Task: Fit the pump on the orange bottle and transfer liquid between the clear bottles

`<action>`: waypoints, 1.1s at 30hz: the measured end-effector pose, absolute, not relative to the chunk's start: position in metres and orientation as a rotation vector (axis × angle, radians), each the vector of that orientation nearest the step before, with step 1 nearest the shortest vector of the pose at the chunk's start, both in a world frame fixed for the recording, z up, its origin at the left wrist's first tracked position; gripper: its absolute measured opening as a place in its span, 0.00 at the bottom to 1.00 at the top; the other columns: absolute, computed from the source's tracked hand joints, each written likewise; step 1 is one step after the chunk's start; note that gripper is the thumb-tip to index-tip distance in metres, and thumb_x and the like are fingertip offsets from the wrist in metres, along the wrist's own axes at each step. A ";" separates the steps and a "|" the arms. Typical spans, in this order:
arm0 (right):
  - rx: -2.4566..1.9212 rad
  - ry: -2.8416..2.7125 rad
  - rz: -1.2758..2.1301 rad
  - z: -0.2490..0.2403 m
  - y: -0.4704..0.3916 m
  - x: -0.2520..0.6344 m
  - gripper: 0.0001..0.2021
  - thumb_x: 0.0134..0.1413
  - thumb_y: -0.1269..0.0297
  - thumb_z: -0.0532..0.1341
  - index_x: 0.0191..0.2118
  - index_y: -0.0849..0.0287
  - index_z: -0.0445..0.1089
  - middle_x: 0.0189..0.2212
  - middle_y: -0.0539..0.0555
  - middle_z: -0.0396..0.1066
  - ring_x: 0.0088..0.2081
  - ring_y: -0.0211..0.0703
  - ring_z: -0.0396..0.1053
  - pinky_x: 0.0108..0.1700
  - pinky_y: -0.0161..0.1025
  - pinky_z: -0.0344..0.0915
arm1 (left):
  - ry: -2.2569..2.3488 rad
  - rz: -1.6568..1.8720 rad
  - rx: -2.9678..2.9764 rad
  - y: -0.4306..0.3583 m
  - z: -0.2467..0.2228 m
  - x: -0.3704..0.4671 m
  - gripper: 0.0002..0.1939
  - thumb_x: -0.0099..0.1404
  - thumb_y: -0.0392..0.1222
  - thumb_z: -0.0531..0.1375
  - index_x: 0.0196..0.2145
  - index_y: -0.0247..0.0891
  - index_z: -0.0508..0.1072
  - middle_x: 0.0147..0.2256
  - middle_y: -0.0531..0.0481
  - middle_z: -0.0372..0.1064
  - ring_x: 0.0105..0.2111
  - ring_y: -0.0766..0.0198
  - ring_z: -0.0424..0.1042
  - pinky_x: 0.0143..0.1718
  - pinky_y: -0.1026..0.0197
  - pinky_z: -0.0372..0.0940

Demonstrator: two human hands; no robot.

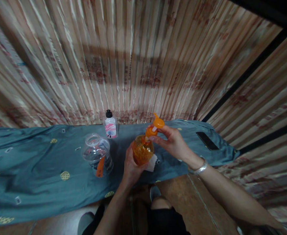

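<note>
An amber see-through bottle stands tilted in my left hand, whose fingers wrap around its side. My right hand pinches the collar of the orange pump head at the bottle's neck. The pump's nozzle and white stem stick up above my fingers. Whether the collar is seated on the neck or lifted off it, I cannot tell. A white piece of paper or label shows by the bottle's lower right.
A clear open-mouthed plastic jar with an orange label stands to the left. Behind it is a small bottle with a black cap and pink label. A black phone lies at the right on the teal cloth. A patterned curtain hangs behind.
</note>
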State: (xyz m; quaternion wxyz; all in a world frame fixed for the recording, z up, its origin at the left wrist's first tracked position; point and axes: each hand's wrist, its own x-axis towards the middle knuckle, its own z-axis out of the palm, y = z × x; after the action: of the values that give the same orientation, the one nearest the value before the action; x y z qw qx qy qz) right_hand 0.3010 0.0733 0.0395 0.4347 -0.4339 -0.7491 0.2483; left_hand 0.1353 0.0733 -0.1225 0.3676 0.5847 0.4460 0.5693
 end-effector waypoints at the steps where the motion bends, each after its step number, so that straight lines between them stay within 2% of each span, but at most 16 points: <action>1: -1.078 -1.848 0.608 0.038 0.072 0.300 0.16 0.59 0.47 0.66 0.45 0.53 0.78 0.44 0.53 0.81 0.48 0.49 0.77 0.54 0.45 0.71 | 1.145 1.464 1.504 0.073 -0.122 0.135 0.49 0.45 0.40 0.74 0.63 0.43 0.63 0.60 0.41 0.67 0.61 0.44 0.68 0.61 0.43 0.64; 7: -1.124 -1.885 0.659 0.029 0.068 0.295 0.15 0.60 0.51 0.66 0.47 0.54 0.77 0.47 0.54 0.80 0.51 0.52 0.76 0.55 0.47 0.70 | 1.151 1.463 1.509 0.071 -0.120 0.136 0.48 0.46 0.39 0.73 0.64 0.43 0.62 0.60 0.41 0.67 0.60 0.46 0.68 0.61 0.44 0.64; 11: -1.130 -1.939 0.655 0.030 0.069 0.294 0.12 0.61 0.55 0.65 0.46 0.55 0.76 0.45 0.53 0.80 0.51 0.52 0.76 0.55 0.45 0.70 | 1.157 1.458 1.506 0.071 -0.120 0.136 0.49 0.45 0.38 0.73 0.64 0.43 0.62 0.59 0.41 0.68 0.60 0.46 0.69 0.60 0.45 0.65; 22: -1.121 -2.078 0.622 0.040 0.072 0.302 0.16 0.62 0.51 0.63 0.46 0.57 0.76 0.45 0.55 0.80 0.50 0.52 0.77 0.54 0.46 0.71 | 1.135 1.454 1.505 0.072 -0.122 0.135 0.50 0.45 0.38 0.73 0.64 0.43 0.61 0.61 0.41 0.67 0.62 0.45 0.67 0.63 0.43 0.62; 29: -1.104 -2.195 0.641 0.046 0.078 0.304 0.16 0.64 0.50 0.61 0.47 0.56 0.77 0.41 0.54 0.80 0.45 0.50 0.78 0.51 0.45 0.71 | 1.119 1.457 1.491 0.073 -0.126 0.137 0.49 0.46 0.38 0.73 0.64 0.43 0.60 0.60 0.41 0.66 0.61 0.47 0.68 0.62 0.45 0.64; 33: -1.123 -2.197 0.604 0.046 0.076 0.304 0.18 0.65 0.48 0.60 0.47 0.57 0.76 0.42 0.55 0.80 0.45 0.49 0.78 0.50 0.43 0.71 | 1.127 1.452 1.490 0.072 -0.127 0.137 0.50 0.44 0.37 0.74 0.64 0.44 0.61 0.60 0.41 0.66 0.60 0.46 0.68 0.62 0.44 0.64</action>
State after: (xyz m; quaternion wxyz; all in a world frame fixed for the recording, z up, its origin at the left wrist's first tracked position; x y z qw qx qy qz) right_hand 0.3038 0.0760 0.0459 0.2960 -0.4223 -0.8261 0.2271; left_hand 0.1370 0.0725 -0.1266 0.3781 0.5829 0.4408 0.5683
